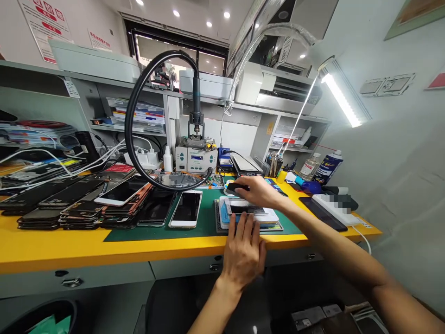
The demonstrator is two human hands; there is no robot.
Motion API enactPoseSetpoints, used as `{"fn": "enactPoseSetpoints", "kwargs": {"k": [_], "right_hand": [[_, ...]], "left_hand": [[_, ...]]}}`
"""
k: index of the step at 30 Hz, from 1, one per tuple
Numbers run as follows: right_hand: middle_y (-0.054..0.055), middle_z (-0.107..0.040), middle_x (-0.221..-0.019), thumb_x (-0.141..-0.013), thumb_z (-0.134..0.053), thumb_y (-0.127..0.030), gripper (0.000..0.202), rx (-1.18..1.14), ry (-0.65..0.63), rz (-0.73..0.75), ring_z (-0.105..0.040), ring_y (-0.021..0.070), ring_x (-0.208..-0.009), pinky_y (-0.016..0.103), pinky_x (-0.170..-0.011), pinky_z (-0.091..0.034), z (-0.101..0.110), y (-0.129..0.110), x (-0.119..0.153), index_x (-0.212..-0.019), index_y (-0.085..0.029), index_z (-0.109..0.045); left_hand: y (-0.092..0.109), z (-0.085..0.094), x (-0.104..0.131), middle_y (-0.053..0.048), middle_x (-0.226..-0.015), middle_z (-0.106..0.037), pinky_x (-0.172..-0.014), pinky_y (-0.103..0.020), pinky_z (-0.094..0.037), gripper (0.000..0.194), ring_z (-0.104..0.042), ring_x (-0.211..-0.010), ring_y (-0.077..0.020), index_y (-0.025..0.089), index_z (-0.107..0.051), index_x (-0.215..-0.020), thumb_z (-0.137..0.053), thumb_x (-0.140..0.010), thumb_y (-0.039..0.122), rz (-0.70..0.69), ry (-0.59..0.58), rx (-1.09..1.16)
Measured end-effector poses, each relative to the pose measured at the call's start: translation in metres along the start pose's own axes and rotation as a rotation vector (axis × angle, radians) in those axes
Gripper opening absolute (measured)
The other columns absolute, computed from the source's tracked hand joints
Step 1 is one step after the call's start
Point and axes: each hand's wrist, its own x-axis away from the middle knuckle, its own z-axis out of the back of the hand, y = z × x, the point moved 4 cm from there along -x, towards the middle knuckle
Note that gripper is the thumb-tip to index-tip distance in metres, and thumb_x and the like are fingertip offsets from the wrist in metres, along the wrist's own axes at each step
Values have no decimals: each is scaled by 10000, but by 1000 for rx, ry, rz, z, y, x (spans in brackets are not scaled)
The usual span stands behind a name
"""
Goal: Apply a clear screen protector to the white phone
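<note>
My left hand (243, 250) lies with fingers stretched out at the front edge of a stack of flat boxes and trays (274, 218). Its fingertips touch the near side of a dark-screened phone or phone part (246, 209) on top. My right hand (259, 191) is closed around a small black object (238, 187), whose kind I cannot make out, just beyond the stack. Under the right hand, a round white dish with coloured spots (229, 185) is partly hidden. Left of the stack, a white phone (186, 209) rests face up on the green mat (208, 227).
Piles of phone screens (79, 199) cover the left of the yellow bench (52, 246). A black hose (130, 106) loops above a grey soldering station (196, 159). At right stand a spray can (327, 167), a bottle (309, 165) and a white device (332, 209). A lamp (344, 97) shines overhead.
</note>
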Motion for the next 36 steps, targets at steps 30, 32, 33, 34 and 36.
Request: {"fn": "enactPoseSetpoints", "kwargs": {"k": [30,32,33,34,36], "right_hand": [[0,-677,-772,-818,-717,-368,286,-311,-301,-9,-555,139,-681,247,-604,-388,-14,-6,-8,-985,-139,-759],[5,-684,-796,-832,-716,-364,326,-298,-289,23,-557,139,-690,249,-620,-393,-12,-5,-10,-1054,-129,-754],[4,-680,-788,-846,-707,-370,344,-294,-278,36,-552,137,-682,250,-619,-389,-12,-3,-11,-1080,-121,-748],[4,-675,-777,-861,-696,-378,356,-291,-266,45,-547,136,-674,251,-614,-385,-12,-1,-12,-1095,-114,-742],[10,-682,-792,-882,-676,-388,360,-299,-255,65,-562,142,-692,250,-622,-396,-12,3,-14,-1106,-112,-738]], "left_hand": [[-14,22,7,-180,-1251,-686,-1137,-582,-417,343,-572,-1278,-366,99,-657,-1164,-658,-854,244,237,60,33],[-14,23,6,-179,-1250,-685,-1134,-582,-421,336,-573,-1273,-365,97,-657,-1153,-657,-844,228,238,56,33],[-14,23,7,-179,-1254,-684,-1132,-585,-422,331,-572,-1271,-366,98,-657,-1147,-654,-840,223,236,53,31],[-14,22,7,-179,-1258,-682,-1132,-589,-422,326,-571,-1273,-368,100,-657,-1141,-651,-839,220,234,49,28],[-14,22,8,-181,-1254,-683,-1131,-595,-422,310,-571,-1272,-370,104,-658,-1126,-645,-838,217,230,47,23]]}}
